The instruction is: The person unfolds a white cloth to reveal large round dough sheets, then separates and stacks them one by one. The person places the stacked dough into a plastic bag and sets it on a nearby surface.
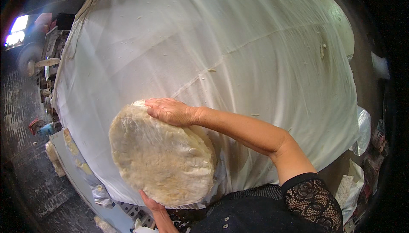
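Observation:
A thick, round, cream-coloured stack of what looks like fibre wadding or thin sheets (pixel 163 156) stands tilted at the near edge of a large white cloth cover (pixel 223 57). My right hand (pixel 169 111) lies on its top edge, fingers pointing left, the arm reaching in from the right. My left hand (pixel 151 202) is at its bottom edge, with some fingers hidden behind or under the stack. The stack is held between both hands. Small pale scraps (pixel 211 70) lie scattered on the cloth.
At the left are wooden and metal machine parts (pixel 48 62) and a pale board (pixel 86 185) beside the cloth. Clear plastic wrapping (pixel 362 130) sticks out at the right. A white bag (pixel 351 188) stands at the lower right.

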Motion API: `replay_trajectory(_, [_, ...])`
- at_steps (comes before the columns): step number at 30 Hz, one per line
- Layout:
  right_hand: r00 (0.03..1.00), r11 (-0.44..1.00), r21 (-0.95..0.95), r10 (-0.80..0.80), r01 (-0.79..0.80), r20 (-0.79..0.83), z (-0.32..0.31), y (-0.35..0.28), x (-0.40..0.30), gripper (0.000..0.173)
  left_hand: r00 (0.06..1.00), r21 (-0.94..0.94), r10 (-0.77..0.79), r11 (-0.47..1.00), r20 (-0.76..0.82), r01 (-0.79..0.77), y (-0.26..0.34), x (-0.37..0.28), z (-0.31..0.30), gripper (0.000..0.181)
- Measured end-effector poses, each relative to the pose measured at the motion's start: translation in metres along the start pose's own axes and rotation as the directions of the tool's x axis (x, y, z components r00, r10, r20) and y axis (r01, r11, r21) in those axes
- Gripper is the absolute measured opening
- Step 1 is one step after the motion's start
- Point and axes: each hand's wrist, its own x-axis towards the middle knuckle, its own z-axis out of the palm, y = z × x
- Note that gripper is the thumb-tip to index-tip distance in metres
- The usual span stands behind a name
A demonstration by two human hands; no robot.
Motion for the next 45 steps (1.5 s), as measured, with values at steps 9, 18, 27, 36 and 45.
replay_trajectory(9, [0.995, 0.967, 0.237, 0.101, -0.098, -0.003, -0.026, -0.001, 0.013, 0.077, 0.997, 0.014, 0.078, 0.997, -0.002, -0.078, -0.014, -0.012, 0.004, 0.065])
replay_trajectory(18, [0.998, 0.998, -0.05, -0.032, 0.034, 0.055, -0.017, -0.022, -0.018, 0.063, 0.998, 0.014, -0.02, 1.0, -0.067, 0.021, -0.009, -0.004, -0.008, 0.064])
replay_trajectory(27, [0.993, 0.934, 0.358, 0.049, -0.006, -0.111, -0.04, -0.013, -0.033, 0.064, 0.997, 0.041, 0.069, 0.997, -0.037, -0.067, -0.01, -0.007, -0.012, 0.066])
replay_trajectory(36, [0.91, 0.903, -0.404, -0.283, 0.146, -0.304, 0.027, -0.063, -0.132, 0.057, 0.991, -0.023, 0.092, 0.996, 0.1, -0.09, -0.027, -0.009, -0.014, 0.065])
replay_trajectory(45, [0.942, 0.643, -0.764, -0.287, 0.054, -0.175, 0.075, -0.024, -0.128, 0.057, 0.945, -0.191, 0.149, 0.977, 0.293, -0.095, -0.031, -0.001, -0.01, 0.06])
